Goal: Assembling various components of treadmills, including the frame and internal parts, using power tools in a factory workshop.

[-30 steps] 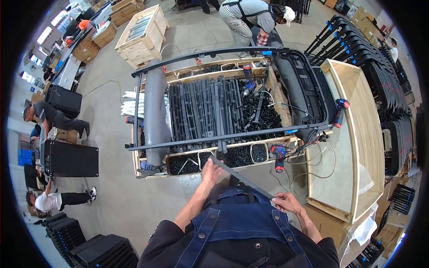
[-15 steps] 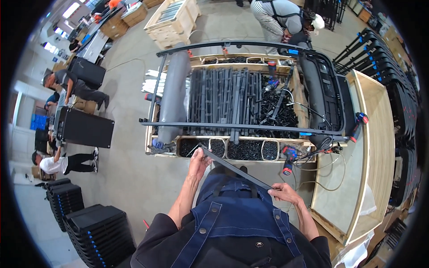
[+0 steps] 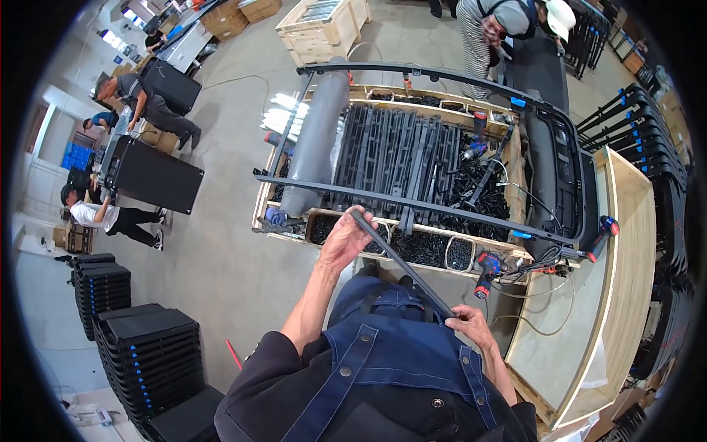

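Observation:
Between my hands I hold a dark metal bar (image 3: 405, 269) slantwise in front of my body. Its upper left end is gripped by my left hand (image 3: 345, 237), fingers closed round it. My right hand (image 3: 469, 324) pinches the lower right end. Just beyond the bar lies a large black metal frame (image 3: 412, 199), resting on two grey padded rolls, the left roll (image 3: 313, 147) being the longer one seen. Beneath it a wooden crate (image 3: 259, 210) holds many dark bars (image 3: 383, 151) side by side, with bins of small black parts (image 3: 420, 249) along its near edge.
Cordless drivers lie about: one (image 3: 486, 272) at the crate's near right corner, another (image 3: 604, 237) on the open wooden box (image 3: 618, 295). Stacked black panels (image 3: 151, 346) stand at left. A co-worker (image 3: 508, 29) bends beyond the crate; two people handle black panels (image 3: 158, 174) at far left.
My left hand has risen and moved right with its end of the bar, which now slopes more steeply. The view has shifted, and the far co-worker now stands over a dark panel.

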The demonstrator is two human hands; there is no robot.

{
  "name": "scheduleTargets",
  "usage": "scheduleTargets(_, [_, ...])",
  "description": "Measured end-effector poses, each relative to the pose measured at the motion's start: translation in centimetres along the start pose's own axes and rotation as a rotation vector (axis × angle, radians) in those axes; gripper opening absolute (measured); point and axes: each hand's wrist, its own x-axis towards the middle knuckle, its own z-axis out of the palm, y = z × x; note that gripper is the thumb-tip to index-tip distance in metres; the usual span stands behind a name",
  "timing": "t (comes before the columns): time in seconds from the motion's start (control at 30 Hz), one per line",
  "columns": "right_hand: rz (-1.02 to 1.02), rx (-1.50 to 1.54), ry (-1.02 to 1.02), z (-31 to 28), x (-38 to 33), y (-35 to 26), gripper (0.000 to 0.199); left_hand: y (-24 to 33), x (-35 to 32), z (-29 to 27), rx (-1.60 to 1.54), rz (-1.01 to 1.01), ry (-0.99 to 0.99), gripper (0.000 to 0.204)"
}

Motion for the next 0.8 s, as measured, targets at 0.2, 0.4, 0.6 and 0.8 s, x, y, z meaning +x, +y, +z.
scheduleTargets(0.2, [0.141, 0.106, 0.011, 1.5, -0.5, -1.0, 0.025, -0.3, 2.0, -0.2, 0.127, 0.039, 0.162, 0.028])
scheduleTargets(0.4, [0.028, 0.025, 0.152, 2.8, -2.5, -2.5, 0.033, -0.6, 4.3, 0.6, 0.196, -0.005, 0.314, 0.017])
scheduleTargets(0.6, [-0.021, 0.073, 0.229, 3.8, -3.6, -2.8, 0.035, -0.1, 6.9, 5.8, 0.334, -0.061, 0.231, 0.032])
scheduleTargets(0.8, [-0.124, 0.194, 0.297, 4.5, -4.4, -6.2, 0.030, 1.2, 7.2, 8.6, 0.703, -0.077, 0.170, 0.034])
